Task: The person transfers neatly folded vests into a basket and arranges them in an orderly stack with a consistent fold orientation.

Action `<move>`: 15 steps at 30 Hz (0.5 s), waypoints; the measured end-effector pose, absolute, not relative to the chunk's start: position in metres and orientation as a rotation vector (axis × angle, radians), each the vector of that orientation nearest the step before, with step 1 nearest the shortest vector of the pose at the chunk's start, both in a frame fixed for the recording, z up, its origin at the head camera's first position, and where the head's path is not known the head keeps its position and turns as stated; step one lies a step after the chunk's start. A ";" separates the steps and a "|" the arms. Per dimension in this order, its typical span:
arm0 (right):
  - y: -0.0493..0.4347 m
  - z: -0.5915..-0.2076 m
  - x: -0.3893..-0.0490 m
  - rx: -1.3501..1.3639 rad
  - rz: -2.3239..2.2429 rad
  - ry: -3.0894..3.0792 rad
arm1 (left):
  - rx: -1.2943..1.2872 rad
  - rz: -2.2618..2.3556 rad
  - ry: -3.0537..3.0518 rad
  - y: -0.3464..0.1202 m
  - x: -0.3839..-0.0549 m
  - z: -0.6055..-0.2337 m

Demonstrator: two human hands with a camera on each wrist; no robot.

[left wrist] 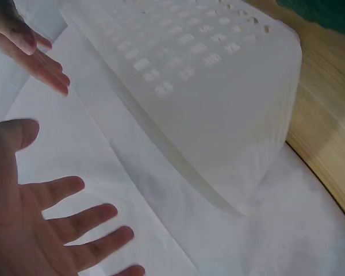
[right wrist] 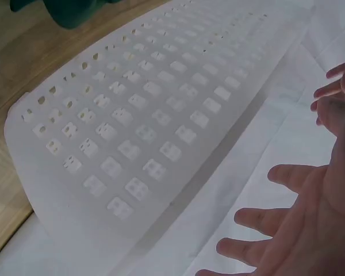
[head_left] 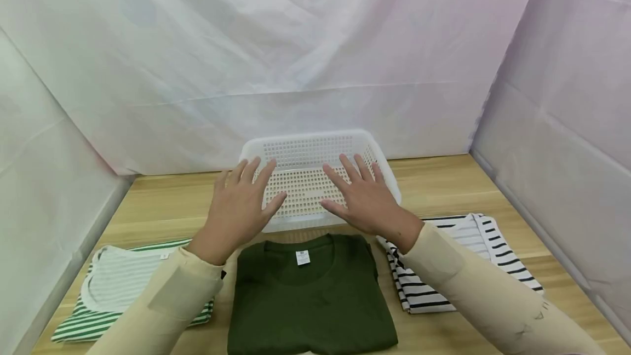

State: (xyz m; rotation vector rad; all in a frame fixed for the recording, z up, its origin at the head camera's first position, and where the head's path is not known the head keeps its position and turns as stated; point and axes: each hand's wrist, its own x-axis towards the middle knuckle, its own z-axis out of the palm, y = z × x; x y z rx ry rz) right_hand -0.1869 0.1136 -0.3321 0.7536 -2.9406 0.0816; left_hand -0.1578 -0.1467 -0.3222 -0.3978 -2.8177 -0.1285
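Note:
Both hands are raised with fingers spread, palms turned down and away, holding nothing. My left hand (head_left: 239,207) overlaps the left side of a white plastic basket (head_left: 315,218) in the head view, and my right hand (head_left: 367,199) overlaps its right side. The basket has perforated walls and floor, and nothing lies in it. In the wrist views the near wall of the basket stands apart from the left fingers (left wrist: 83,224) and the right fingers (right wrist: 261,221). Just in front of the basket lies a folded dark green T-shirt (head_left: 305,300) with a white neck label.
A folded green-and-white striped shirt (head_left: 118,278) lies at the left under my forearm. At the right is a folded black-and-white striped shirt (head_left: 508,251), partly hidden by the other forearm. White cloth walls (head_left: 296,59) enclose the wooden table (head_left: 434,179) behind and on both sides.

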 end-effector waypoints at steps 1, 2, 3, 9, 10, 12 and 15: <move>0.114 -0.333 -0.183 0.770 0.082 -2.916 | -0.428 -0.130 -2.768 -0.145 -0.154 -0.322; 0.114 -0.333 -0.179 0.789 0.087 -2.887 | -0.461 -0.134 -2.716 -0.144 -0.150 -0.322; 0.115 -0.334 -0.174 0.811 0.092 -2.858 | -0.497 -0.142 -2.664 -0.142 -0.146 -0.323; 0.117 -0.340 -0.130 0.998 0.179 -2.712 | -0.701 -0.236 -2.463 -0.134 -0.113 -0.331; 0.117 -0.342 -0.123 1.030 0.195 -2.712 | -0.722 -0.248 -2.456 -0.133 -0.108 -0.333; 0.119 -0.347 -0.110 1.080 0.219 -2.742 | -0.754 -0.268 -2.470 -0.133 -0.098 -0.339; 0.122 -0.356 -0.097 1.132 0.206 -2.820 | -0.783 -0.276 -2.556 -0.133 -0.085 -0.350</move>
